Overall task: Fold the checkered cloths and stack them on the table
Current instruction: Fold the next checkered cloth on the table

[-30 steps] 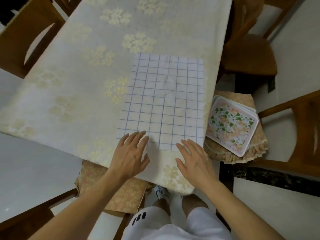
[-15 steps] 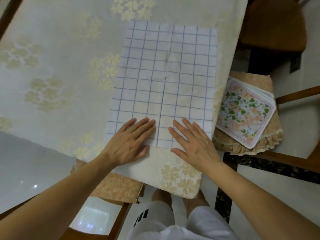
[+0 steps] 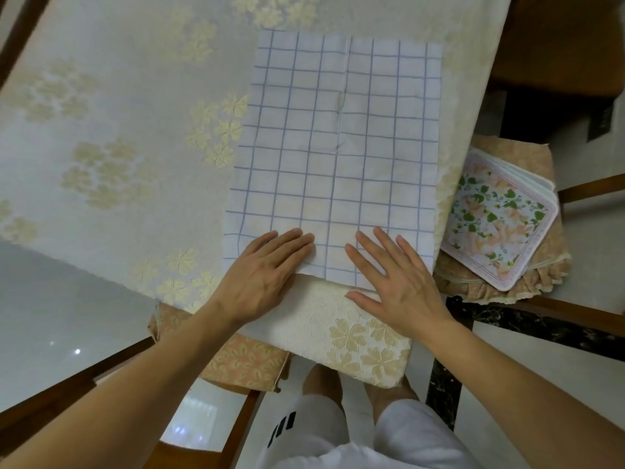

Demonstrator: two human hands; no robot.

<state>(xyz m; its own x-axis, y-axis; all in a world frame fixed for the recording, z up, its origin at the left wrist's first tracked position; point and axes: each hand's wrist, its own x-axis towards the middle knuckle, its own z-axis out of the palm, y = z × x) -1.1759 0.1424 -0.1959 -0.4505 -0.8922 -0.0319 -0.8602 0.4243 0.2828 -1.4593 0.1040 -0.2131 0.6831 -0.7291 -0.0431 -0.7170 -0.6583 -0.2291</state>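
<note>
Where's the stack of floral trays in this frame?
In the head view the floral trays sit at right on a cushioned chair seat, just beyond the table's edge, beside the checkered cloth.

Your checkered cloth point(image 3: 333, 157) lies flat on the table point(image 3: 118, 130), close to its right edge and reaching toward you. Your left hand point(image 3: 262, 279) and right hand point(image 3: 394, 279) rest side by side on its near end. To your right, below the table edge, a stack of trays point(image 3: 500, 225) sits on a chair cushion point(image 3: 544, 275).
</note>
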